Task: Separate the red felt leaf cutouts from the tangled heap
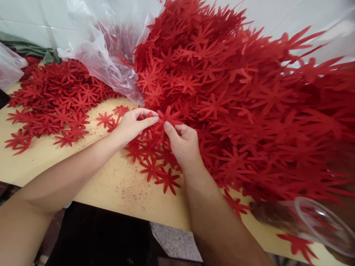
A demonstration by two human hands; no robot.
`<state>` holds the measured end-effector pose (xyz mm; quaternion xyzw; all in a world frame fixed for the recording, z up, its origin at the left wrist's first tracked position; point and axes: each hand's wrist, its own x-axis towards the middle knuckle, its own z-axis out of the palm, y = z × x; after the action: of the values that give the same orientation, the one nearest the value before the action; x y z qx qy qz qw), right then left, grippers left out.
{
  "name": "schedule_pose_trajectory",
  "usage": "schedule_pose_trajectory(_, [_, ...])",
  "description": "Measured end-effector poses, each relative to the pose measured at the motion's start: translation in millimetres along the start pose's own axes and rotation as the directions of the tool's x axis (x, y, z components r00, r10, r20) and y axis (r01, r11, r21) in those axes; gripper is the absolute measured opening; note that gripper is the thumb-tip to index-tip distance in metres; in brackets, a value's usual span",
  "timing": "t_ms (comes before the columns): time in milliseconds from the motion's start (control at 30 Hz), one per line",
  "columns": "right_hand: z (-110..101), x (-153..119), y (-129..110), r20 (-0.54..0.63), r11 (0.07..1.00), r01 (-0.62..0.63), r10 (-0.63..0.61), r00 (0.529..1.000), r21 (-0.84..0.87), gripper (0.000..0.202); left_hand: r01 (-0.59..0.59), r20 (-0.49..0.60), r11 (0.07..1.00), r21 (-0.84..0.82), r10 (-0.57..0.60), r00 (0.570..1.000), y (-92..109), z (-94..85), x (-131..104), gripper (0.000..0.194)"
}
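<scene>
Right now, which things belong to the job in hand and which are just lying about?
Likely in the job:
- flower, at the fingertips of left hand and right hand
- big pile
- left pile, similar flowers

Probably just lying about, untouched:
- plastic bag
- green cloth
- clear container

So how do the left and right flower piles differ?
Height: the left pile is low; the right pile stands much taller.
Spread: the left pile covers a smaller patch than the right pile.
Position: the right pile is right by the hands; the left pile lies apart from them.
Shared: both are red and heaped on the yellow table.
</scene>
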<state>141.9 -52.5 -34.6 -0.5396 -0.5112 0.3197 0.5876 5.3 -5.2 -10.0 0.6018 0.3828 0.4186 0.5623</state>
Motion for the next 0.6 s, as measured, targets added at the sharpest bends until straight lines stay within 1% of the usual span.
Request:
schedule_pose_trajectory(67, [1,0,3,0.026,0.997,0.061,-0.060,0.998,-0.040,0.021,0.009,0.022,1.000,0.016,-0.009,1.000,-1,-0.6,1,0.015])
schedule_pose_trajectory(133, [4,1,7,0.012,0.991,0.126,-0.126,0.992,-0.043,0.014,0.012,0.028,0.999,0.052,-0.013,1.000,-1,-0.5,1,0.014])
schedule_pose_trajectory(233, [5,2,12,-0.037,0.985,0.171,-0.171,0.985,0.009,0.026,0.017,0.032,0.996,0.091,-0.020,0.999,-2,0.3,0,0.012])
schedule_pose_trajectory(367, [4,3,11,-0.037,0.990,0.137,-0.136,0.990,0.017,0.020,-0.004,0.030,0.993,0.116,0.000,1.000,-4,1.7,-1,0.012])
schedule_pose_trajectory(500, [1,3,10,-0.107,0.997,0.077,-0.079,0.991,-0.023,0.030,-0.018,0.038,0.995,0.099,0.014,0.999,-5,2.4,-1,0.015])
schedule_pose_trajectory(600, [0,3,10,-0.107,0.992,0.085,-0.095,0.990,-0.091,0.036,-0.035,0.030,0.998,0.056,0.033,0.999,-4,2.4,-1,0.017])
